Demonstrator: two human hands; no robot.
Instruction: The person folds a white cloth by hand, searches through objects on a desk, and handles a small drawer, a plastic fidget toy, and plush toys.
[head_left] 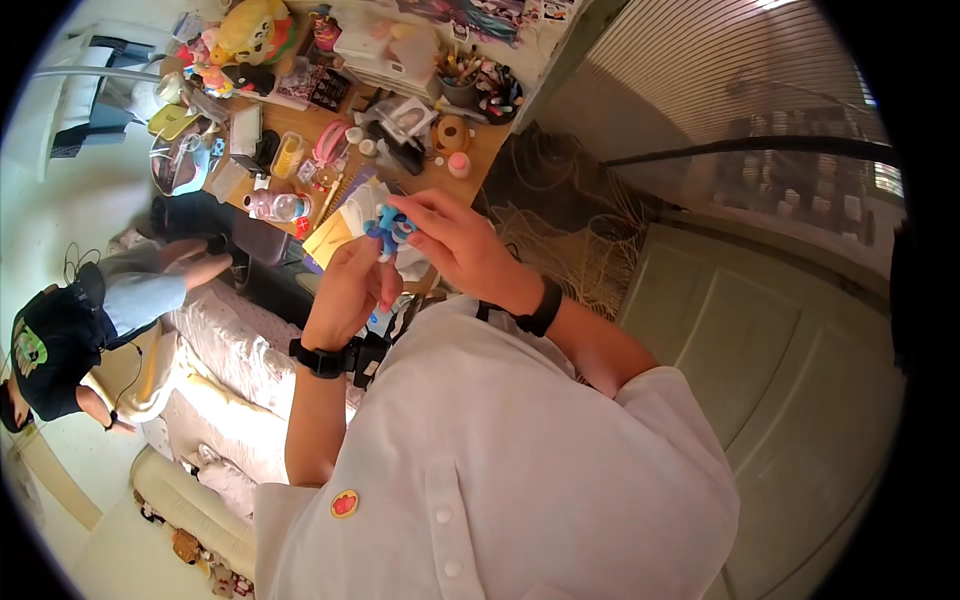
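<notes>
A small blue toy figure with lighter blue and white patches is held up in front of my chest, above the desk's near edge. My left hand pinches it from below, thumb against its lower part and the other fingers curled. From the right, my right hand closes its fingertips on the figure's upper side. The fingers cover part of the toy, so its full shape is hidden. Behind it, white paper or tissue and a yellow sheet lie on the desk.
Cluttered across the wooden desk are a bottle, a pink jar, a brush holder and plush toys. A person in a black shirt is beside the bed at left. A door stands at right.
</notes>
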